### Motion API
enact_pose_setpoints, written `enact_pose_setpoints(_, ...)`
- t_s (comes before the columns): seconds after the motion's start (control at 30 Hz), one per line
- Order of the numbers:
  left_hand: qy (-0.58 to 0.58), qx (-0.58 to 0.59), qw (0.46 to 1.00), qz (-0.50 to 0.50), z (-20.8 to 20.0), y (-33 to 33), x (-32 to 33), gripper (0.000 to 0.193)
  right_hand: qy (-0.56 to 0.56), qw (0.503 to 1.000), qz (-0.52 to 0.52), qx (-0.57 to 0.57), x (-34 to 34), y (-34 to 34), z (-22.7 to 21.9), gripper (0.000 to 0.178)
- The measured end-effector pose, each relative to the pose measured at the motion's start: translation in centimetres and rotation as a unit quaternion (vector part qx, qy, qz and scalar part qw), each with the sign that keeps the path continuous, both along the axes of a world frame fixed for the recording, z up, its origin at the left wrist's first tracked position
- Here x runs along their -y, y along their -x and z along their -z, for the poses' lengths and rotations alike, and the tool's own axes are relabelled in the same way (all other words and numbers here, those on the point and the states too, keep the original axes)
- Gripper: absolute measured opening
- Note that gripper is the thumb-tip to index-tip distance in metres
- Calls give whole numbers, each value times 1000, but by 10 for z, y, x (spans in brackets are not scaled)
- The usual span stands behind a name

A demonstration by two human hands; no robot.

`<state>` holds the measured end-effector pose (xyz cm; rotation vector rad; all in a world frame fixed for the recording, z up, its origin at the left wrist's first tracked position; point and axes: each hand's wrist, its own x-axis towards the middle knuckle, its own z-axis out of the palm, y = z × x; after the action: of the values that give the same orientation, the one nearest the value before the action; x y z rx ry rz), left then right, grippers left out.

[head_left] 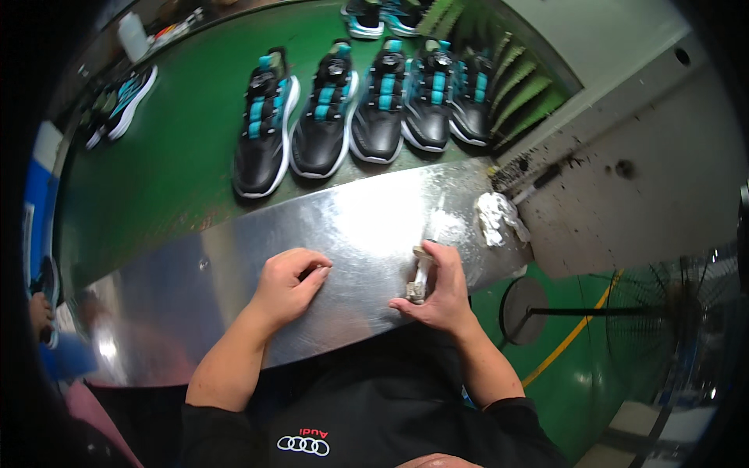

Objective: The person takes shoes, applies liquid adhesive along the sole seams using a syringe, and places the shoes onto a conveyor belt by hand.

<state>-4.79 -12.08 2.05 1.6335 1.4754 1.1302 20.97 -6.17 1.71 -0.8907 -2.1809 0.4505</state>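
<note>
Pale spool-shaped piece is held in the right hand, at right over the metal table. Left hand, at left, is loosely curled; cannot tell its contents. Black shoes stand far.

I wear a black shirt with short sleeves that leave my forearms bare — on its chest, four linked white rings and small red lettering. My left hand and right hand — both ungloved.

Steel plate runs free leftward — shoes block ahead.
</note>
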Motion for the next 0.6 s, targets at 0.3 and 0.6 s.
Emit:
enact_pose_setpoints(0.3,124,216,969,-4,43,42,12,16,-13,999,-33,-35,-10,33,11,80)
enact_pose_setpoints(0.6,23,-71,997,-5,44,55,15,19,19,999,-2,-49,4,27,15,85)
